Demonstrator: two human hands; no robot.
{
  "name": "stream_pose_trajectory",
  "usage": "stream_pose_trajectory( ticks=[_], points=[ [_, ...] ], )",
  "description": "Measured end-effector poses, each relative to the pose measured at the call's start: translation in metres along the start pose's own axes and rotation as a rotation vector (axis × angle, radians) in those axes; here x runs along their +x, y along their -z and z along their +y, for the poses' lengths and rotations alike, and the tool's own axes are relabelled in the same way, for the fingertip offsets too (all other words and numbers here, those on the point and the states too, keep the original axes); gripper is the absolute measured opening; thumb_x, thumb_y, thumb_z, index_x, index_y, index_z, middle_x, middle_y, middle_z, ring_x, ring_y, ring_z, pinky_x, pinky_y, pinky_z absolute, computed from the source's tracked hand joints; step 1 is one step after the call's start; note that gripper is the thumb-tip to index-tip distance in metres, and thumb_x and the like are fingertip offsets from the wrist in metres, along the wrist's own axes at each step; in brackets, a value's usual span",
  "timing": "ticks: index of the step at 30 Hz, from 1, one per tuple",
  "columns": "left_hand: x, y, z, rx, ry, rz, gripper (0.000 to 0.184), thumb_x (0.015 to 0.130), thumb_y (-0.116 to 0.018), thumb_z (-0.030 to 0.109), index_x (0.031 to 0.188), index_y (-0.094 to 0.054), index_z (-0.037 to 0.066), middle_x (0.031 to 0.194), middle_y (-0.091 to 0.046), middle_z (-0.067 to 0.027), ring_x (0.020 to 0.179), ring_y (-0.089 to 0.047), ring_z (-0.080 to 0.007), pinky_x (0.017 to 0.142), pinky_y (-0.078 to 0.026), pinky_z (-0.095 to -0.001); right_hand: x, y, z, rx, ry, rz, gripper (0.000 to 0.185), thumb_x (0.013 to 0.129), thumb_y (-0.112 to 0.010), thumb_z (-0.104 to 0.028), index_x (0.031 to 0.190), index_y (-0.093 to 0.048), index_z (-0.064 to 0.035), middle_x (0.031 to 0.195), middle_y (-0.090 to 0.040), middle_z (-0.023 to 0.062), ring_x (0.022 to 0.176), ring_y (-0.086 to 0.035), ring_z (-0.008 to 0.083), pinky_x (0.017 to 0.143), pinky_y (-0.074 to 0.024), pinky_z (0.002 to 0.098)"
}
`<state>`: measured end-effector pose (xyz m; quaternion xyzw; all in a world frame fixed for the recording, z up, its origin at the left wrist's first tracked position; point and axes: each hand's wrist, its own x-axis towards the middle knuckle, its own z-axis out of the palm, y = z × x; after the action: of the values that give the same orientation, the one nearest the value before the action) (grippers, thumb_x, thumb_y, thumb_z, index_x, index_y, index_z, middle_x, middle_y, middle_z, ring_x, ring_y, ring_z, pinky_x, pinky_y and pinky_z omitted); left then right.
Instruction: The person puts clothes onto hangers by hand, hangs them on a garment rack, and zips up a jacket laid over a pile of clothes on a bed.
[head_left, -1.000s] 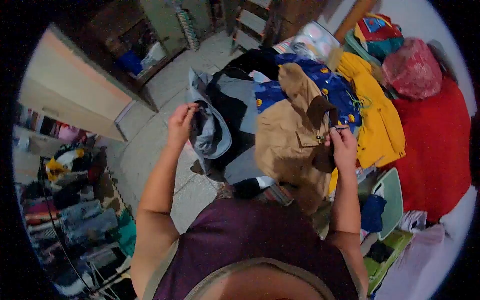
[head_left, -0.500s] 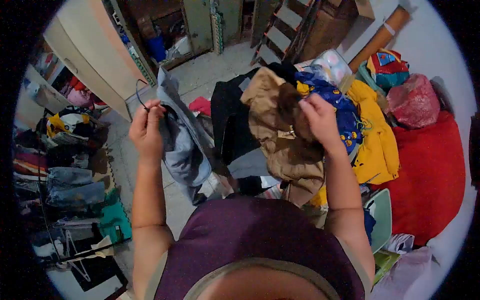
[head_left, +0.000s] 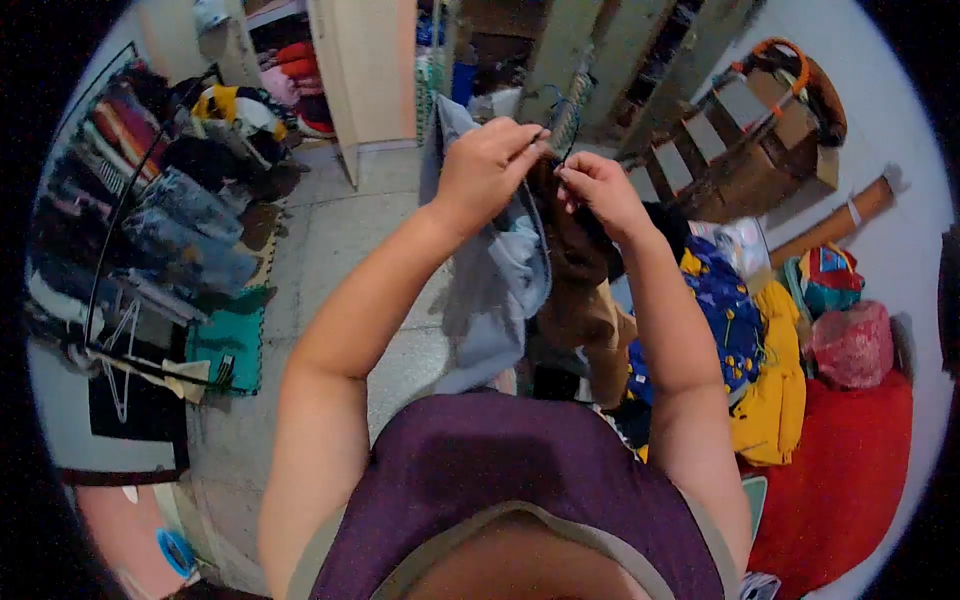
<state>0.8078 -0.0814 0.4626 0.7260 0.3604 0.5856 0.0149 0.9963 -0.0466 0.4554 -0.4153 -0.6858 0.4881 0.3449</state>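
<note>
My left hand (head_left: 490, 165) is closed in a pinch at the dark neck of a clothes hanger, with a grey-blue garment (head_left: 490, 300) hanging below it. Close by on the right, my right hand (head_left: 603, 195) pinches a thin dark hanger hook (head_left: 566, 130), which curves up above the fingers. A brown jacket (head_left: 600, 325) with a dark furry part hangs beneath the right hand, side by side with the grey-blue garment. The hanger bodies are hidden by the cloth and my hands.
On the right lie a blue patterned garment (head_left: 720, 310), a yellow garment (head_left: 775, 385) and a red cloth (head_left: 850, 480). A stepladder (head_left: 715, 130) leans near cardboard boxes. Clothes hang on a rack (head_left: 110, 260) at left. An open cabinet door (head_left: 370, 70) stands ahead.
My hands have come together from far apart, bringing the grey-blue garment and the brown jacket side by side. The brown jacket is lifted off the pile. The view has turned left.
</note>
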Motion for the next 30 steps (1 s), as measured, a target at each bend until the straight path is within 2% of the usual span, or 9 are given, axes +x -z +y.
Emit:
stream_pose_trajectory(
  ticks=[8,9,11,14,18,20,22,27,30],
  points=[
    [-0.017,0.094,-0.019,0.152,-0.052,0.031,0.019,0.078,-0.06,0.013,0.092,-0.061,0.0,0.09,-0.06,-0.0147,0.084,-0.058,-0.0284,0.073,-0.046,-0.033,0.029,-0.124,-0.053,0.027,0.234,-0.162,0.01,0.082,-0.053,-0.009,0.085,-0.061,-0.0032,0.068,-0.057,0.0021,0.059,-0.052,0.0097,0.055,-0.0423,0.0238],
    [-0.017,0.103,-0.022,0.183,-0.05,0.04,0.02,0.078,-0.06,0.014,0.092,-0.061,0.0,0.092,-0.06,-0.015,0.085,-0.058,-0.0289,0.073,-0.046,-0.0334,0.028,-0.133,-0.059,0.059,0.094,-0.151,0.014,0.08,-0.053,-0.007,0.089,-0.061,-0.0012,0.071,-0.059,0.0039,0.062,-0.053,0.0111,0.057,-0.0438,0.0254],
    [-0.022,0.122,-0.035,0.256,-0.092,0.099,0.021,0.081,-0.057,0.017,0.091,-0.061,0.0,0.093,-0.061,-0.015,0.084,-0.059,-0.026,0.072,-0.046,-0.0321,0.036,-0.157,-0.065,-0.021,0.123,-0.215,0.011,0.08,-0.051,-0.007,0.086,-0.059,-0.0013,0.072,-0.058,0.0028,0.061,-0.052,0.0105,0.057,-0.0435,0.0246],
    [-0.034,0.16,-0.047,-0.105,0.244,-0.017,0.022,0.084,-0.053,0.019,0.089,-0.062,0.0,0.087,-0.063,-0.0121,0.079,-0.06,-0.0189,0.069,-0.045,-0.0292,0.049,-0.195,-0.067,-0.109,0.176,-0.283,0.015,0.079,-0.053,-0.008,0.088,-0.059,0.0017,0.072,-0.059,0.0039,0.064,-0.054,0.0136,0.061,-0.0449,0.0277],
    [-0.059,0.203,-0.059,-0.17,0.357,0.1,0.02,0.086,-0.052,0.018,0.087,-0.062,0.0,0.071,-0.059,-0.0042,0.068,-0.055,-0.0099,0.063,-0.044,-0.0244,0.06,-0.245,-0.058,-0.134,0.353,-0.337,0.02,0.079,-0.055,-0.011,0.091,-0.059,0.0035,0.081,-0.062,0.0076,0.075,-0.057,0.0167,0.068,-0.0455,0.0302],
    [-0.068,0.219,-0.059,-0.165,0.433,0.233,0.021,0.086,-0.054,0.02,0.088,-0.062,0.001,0.071,-0.059,-0.0034,0.066,-0.055,-0.0081,0.06,-0.044,-0.0233,0.044,-0.269,-0.055,-0.152,0.507,-0.145,0.028,0.077,-0.059,-0.015,0.099,-0.056,0.0029,0.095,-0.058,0.0125,0.087,-0.056,0.0216,0.076,-0.0436,0.0327],
    [-0.075,0.233,-0.074,-0.221,0.48,0.369,0.025,0.087,-0.053,0.024,0.087,-0.062,0.001,0.069,-0.058,-0.003,0.061,-0.053,-0.0074,0.057,-0.042,-0.0225,0.037,-0.276,-0.047,-0.536,0.715,0.008,0.051,0.071,-0.067,-0.02,0.113,-0.047,0.0007,0.1,-0.052,0.0168,0.096,-0.05,0.0325,0.085,-0.0389,0.0382],
    [-0.081,0.259,-0.1,-0.068,0.493,0.472,0.028,0.087,-0.054,0.027,0.082,-0.062,0.0,0.066,-0.055,-0.0017,0.059,-0.052,-0.0081,0.055,-0.041,-0.0217,0.03,-0.294,-0.015,-0.399,0.485,-0.178,0.077,0.065,-0.072,-0.023,0.129,-0.033,-0.0038,0.116,-0.05,0.0211,0.105,-0.05,0.0354,0.085,-0.0406,0.0401],
    [-0.081,0.26,-0.129,-0.019,0.466,0.483,0.026,0.087,-0.053,0.024,0.085,-0.062,0.0,0.068,-0.055,-0.0022,0.06,-0.052,-0.0092,0.058,-0.041,-0.0226,0.052,-0.305,0.011,-0.489,0.343,-0.207,0.069,0.065,-0.07,-0.011,0.125,-0.037,-0.0023,0.107,-0.055,0.0209,0.099,-0.055,0.0305,0.083,-0.0426,0.034]
  ],
)
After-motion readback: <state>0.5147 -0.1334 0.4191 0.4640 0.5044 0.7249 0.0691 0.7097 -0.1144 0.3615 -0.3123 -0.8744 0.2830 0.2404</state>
